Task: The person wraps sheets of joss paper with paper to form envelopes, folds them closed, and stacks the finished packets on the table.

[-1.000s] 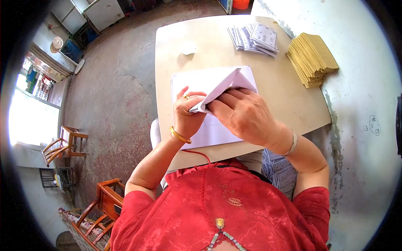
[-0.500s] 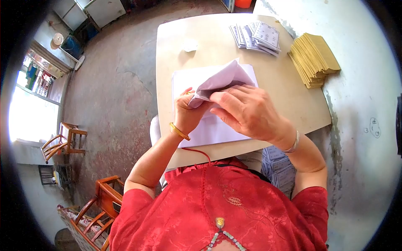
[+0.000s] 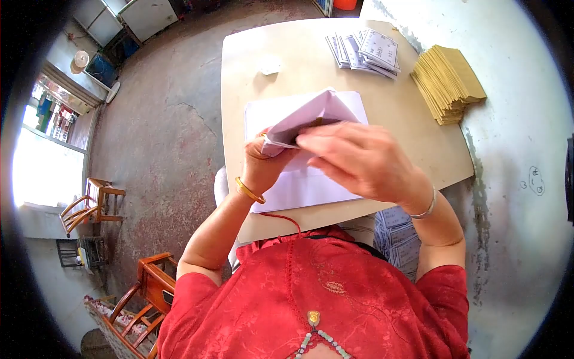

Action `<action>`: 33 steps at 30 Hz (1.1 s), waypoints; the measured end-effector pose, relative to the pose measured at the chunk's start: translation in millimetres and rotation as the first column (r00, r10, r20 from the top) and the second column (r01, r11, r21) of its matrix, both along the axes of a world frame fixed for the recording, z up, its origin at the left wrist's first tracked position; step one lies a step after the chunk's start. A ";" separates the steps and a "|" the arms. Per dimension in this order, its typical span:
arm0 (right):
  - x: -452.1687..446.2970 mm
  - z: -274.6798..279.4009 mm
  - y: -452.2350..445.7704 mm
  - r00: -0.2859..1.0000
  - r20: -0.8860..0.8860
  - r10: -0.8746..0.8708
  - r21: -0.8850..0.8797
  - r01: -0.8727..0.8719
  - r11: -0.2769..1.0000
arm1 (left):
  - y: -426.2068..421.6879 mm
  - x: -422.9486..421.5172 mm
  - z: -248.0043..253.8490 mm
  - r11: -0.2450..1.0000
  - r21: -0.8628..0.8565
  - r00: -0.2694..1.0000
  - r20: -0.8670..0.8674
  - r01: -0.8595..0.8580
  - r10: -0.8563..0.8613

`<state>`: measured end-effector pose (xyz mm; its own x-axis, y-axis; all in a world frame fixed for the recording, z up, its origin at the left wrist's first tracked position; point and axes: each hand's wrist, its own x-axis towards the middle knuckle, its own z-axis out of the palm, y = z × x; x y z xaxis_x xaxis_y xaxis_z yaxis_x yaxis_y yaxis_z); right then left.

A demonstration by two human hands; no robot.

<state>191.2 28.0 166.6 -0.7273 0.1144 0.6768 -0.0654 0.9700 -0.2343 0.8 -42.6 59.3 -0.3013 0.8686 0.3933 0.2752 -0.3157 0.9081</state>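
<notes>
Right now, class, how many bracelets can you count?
2: a gold bracelet around the wrist of the left hand, and a silvery bracelet around the wrist of the right hand.

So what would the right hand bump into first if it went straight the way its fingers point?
The right hand would probably meet the folded white paper first, just ahead of it; blur hides whether they already touch.

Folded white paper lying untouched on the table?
No, the left hand holds the folded white paper by its left end, its opening spread.
</notes>
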 end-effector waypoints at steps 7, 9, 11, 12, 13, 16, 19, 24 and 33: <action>9.5 0.8 34.4 0.989 -0.101 -0.105 -0.620 0.020 0.784 | -5.5 2.4 10.5 0.957 -0.153 0.941 0.277 0.244 -0.196; 10.6 -11.6 44.9 0.995 -0.039 0.094 -0.753 -0.092 0.652 | -6.8 4.2 11.7 0.942 -0.181 0.928 0.300 0.284 -0.222; 9.7 -8.1 37.9 0.992 -0.065 0.107 -0.758 -0.119 0.641 | -9.2 4.0 10.6 0.922 -0.210 0.904 0.355 0.326 -0.238; 9.3 -6.4 36.6 0.991 -0.069 0.117 -0.741 -0.129 0.658 | -11.0 2.6 7.8 0.909 -0.225 0.885 0.398 0.349 -0.241; 8.4 -5.6 36.2 0.989 -0.076 0.127 -0.724 -0.142 0.675 | -12.5 1.4 6.1 0.897 -0.240 0.866 0.438 0.372 -0.242; 15.2 -3.2 41.9 0.982 0.047 0.184 -0.704 -0.098 0.703 | -16.4 2.1 13.2 0.891 -0.306 0.909 0.354 0.337 -0.222; 16.2 3.5 42.4 0.967 0.052 0.250 -0.554 -0.181 0.813 | -18.0 4.7 18.6 0.880 -0.332 0.908 0.359 0.341 -0.217; 27.1 19.1 48.0 0.917 0.196 0.347 -0.527 -0.200 0.826 | -20.0 5.6 27.6 0.830 -0.419 0.914 0.326 0.368 -0.240; 26.0 19.3 54.2 0.865 0.333 0.375 -0.689 -0.048 0.723 | -17.8 3.3 24.7 0.752 -0.479 0.890 0.288 0.454 -0.353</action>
